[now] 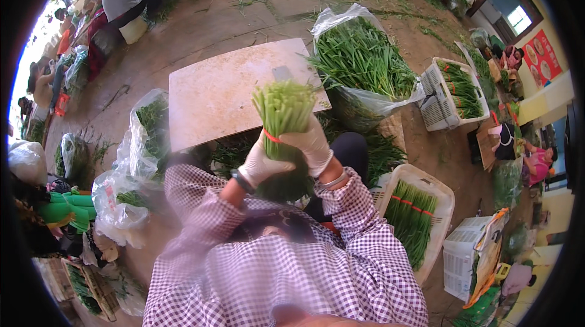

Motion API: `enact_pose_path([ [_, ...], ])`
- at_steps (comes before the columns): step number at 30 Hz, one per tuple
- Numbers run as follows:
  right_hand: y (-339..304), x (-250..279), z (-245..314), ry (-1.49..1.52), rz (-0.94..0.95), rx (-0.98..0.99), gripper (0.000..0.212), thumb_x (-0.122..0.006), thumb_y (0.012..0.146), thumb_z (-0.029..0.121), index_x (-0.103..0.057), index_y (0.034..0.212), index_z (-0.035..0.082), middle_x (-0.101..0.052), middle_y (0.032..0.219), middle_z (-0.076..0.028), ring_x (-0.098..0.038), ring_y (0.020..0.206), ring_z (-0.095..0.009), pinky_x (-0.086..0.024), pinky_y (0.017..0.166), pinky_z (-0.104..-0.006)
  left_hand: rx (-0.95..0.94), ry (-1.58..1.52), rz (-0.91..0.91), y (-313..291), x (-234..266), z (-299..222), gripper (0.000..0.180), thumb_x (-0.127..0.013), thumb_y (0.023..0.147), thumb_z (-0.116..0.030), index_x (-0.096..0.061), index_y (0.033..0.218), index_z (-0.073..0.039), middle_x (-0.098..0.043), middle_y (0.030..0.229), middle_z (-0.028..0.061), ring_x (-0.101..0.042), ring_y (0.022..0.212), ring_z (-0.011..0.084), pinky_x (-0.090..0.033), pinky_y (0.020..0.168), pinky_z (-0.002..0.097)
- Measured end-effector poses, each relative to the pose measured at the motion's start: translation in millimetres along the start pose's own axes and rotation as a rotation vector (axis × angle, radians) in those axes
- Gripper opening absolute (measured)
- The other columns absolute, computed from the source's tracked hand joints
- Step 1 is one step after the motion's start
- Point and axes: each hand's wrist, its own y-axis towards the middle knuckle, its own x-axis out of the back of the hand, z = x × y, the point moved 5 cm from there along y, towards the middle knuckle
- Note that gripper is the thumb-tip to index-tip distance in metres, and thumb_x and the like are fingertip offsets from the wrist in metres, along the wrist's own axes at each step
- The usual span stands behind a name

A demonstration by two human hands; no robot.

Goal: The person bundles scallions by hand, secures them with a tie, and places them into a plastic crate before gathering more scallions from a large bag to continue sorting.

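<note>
Greens bundle [284, 108] | between left fingers [277, 167] and right fingers [294, 139] | both curled around it near red band [270, 137]

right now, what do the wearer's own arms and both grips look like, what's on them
Thin-looking whitish gloves cover the left grip and the right grip. Loose purple-and-white checked sleeves stop short of the wrists. A dark band circles the left wrist, a pale bangle the right.

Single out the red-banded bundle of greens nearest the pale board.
The bundle gripped between the left hand and right hand, stalk ends upward; the other bundles in the white crates lie farther right.
</note>
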Motion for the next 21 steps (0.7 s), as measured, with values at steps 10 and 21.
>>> enact_pose_path([
  [10, -13.1, 33.4, -68.1, -0.358, 0.091, 0.150, 0.109, -0.082, 0.072, 0.021, -0.006, 0.149, 0.006, -0.042, 0.135, -0.015, -0.045, 0.121, -0.024, -0.036, 0.103, -0.0334, 0.005, -0.298, -0.262, 13.4, 16.4, -6.5, 0.040, -0.067, 0.081, -0.014, -0.055, 0.116, 0.001, -0.063, 0.108, 0.0117, -0.063, 0.094, 0.0229, -0.052, 0.085, 0.0337],
  [21, -118.5, 105.1, -60.3, -0.753, 0.012, -0.579, 0.052, -0.068, 0.084, 0.011, -0.049, 0.131, 0.003, -0.065, 0.104, -0.009, -0.061, 0.091, -0.014, -0.049, 0.084, -0.0267, -0.121, -0.604, -0.442, -12.0, 121.6, -41.0, 0.049, -0.052, 0.091, -0.043, -0.053, 0.122, -0.005, -0.061, 0.116, 0.0108, -0.059, 0.102, 0.0273, -0.049, 0.093, 0.0424],
])
